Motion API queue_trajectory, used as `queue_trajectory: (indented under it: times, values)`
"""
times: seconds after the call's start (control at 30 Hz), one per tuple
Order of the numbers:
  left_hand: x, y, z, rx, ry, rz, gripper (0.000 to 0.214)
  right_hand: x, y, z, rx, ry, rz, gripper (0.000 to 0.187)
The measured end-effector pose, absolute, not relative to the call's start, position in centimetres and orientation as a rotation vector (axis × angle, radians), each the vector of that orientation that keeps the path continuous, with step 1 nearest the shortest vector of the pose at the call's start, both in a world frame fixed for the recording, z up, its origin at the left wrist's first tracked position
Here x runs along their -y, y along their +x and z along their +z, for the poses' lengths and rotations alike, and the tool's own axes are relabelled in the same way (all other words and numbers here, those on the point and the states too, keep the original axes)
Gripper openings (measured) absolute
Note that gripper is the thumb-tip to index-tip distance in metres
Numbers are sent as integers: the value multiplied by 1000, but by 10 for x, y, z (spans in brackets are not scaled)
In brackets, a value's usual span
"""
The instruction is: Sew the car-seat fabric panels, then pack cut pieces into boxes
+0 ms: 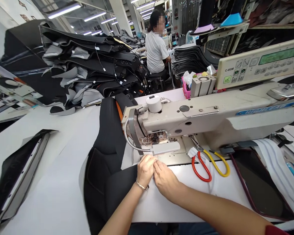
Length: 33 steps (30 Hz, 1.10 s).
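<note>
My left hand (145, 170), with a thin bracelet at the wrist, and my right hand (164, 179) meet in front of the presser foot (155, 138) of a beige industrial sewing machine (201, 114). Their fingertips pinch close together, and anything between them is too small to make out. A black padded seat-cover panel (107, 176) lies under the machine's left side, just left of my left hand. Red-and-yellow-handled scissors (208, 166) rest on the machine bed, right of my right hand.
A tall stack of black and grey panels (88, 68) rises behind the machine. A seated co-worker (155, 49) works beyond it. A control panel (259, 63) stands at right, above a dark red-edged panel (259, 186). Another black panel (17, 176) lies on the white table (51, 195).
</note>
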State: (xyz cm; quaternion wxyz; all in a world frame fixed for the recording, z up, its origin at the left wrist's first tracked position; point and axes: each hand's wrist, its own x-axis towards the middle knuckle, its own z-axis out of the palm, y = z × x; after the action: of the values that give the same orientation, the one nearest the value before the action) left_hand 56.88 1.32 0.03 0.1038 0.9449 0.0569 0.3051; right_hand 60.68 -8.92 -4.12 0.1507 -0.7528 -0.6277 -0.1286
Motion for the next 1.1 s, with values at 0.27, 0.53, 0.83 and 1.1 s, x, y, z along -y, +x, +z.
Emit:
queue_trajectory:
  times: [0.27,0.53,0.83,1.1]
  values:
    - [-48,580,-4,82,3051,938,31,85,636,-33,1694,-2041,-270,44]
    - [-63,581,6,302,3226,668,36,90,628,-41,1881,-1970,-439,39]
    - [-62,575,12,467,3184,828,35,87,626,-39,1947,-1997,-463,42]
    - [-63,569,0,432,3108,1008,25,82,624,-36,2019,-1973,-484,43]
